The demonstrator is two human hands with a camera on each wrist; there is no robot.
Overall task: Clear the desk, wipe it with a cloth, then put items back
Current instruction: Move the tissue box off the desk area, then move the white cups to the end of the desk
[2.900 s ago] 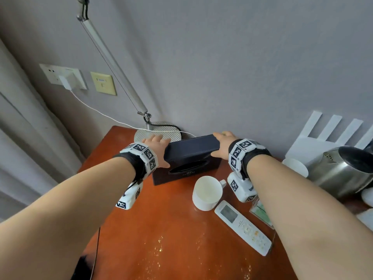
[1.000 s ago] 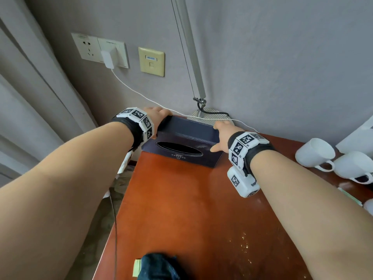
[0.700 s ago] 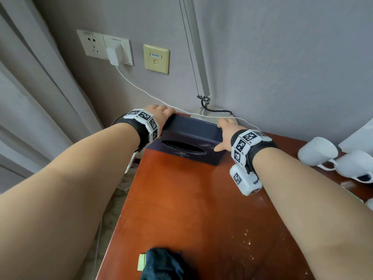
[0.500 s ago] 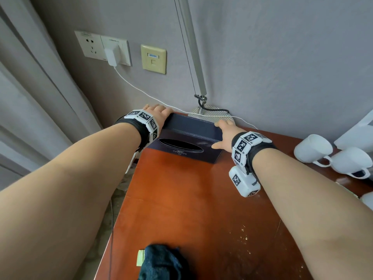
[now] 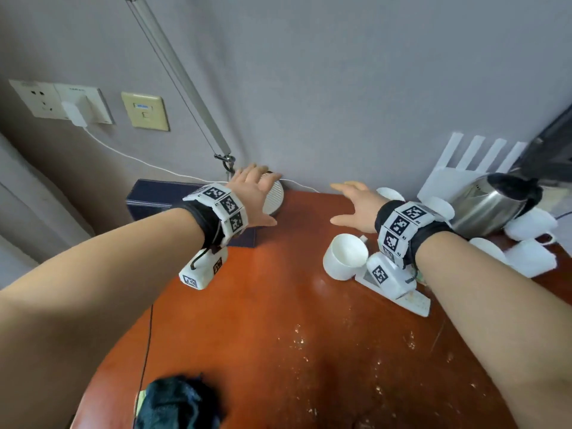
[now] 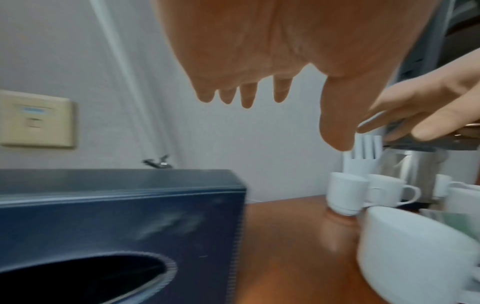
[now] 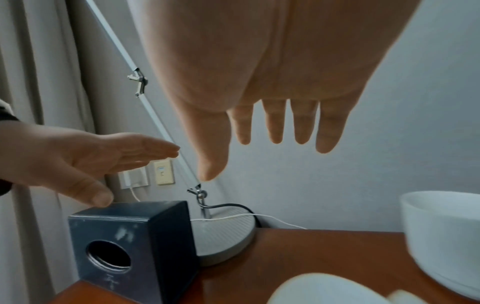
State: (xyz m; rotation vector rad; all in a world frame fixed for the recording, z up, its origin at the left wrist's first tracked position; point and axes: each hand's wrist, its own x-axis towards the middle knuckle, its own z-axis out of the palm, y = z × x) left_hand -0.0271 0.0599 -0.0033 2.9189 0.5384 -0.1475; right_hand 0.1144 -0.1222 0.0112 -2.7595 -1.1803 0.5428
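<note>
Navy tissue box (image 5: pixel 161 201) on desk (image 5: pixel 278 320); both hands (L (image 5: pixel 252 198), R (image 5: pixel 356 209)) flat, holding nothing.

Glossy wood desk (image 5: pixel 278 320); shiny metal kettle (image 5: pixel 483 205).

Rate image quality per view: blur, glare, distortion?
Head: sharp centre, wide-angle bending at the edges, soft sheen on the desk. Left wrist: motion blur smears the tissue box and cups. Right wrist: background crisp, nearest cup out of focus.

Left hand (image 6: pixel 272 51) outspread above tissue box (image 6: pixel 116 216) — holding nothing
</note>
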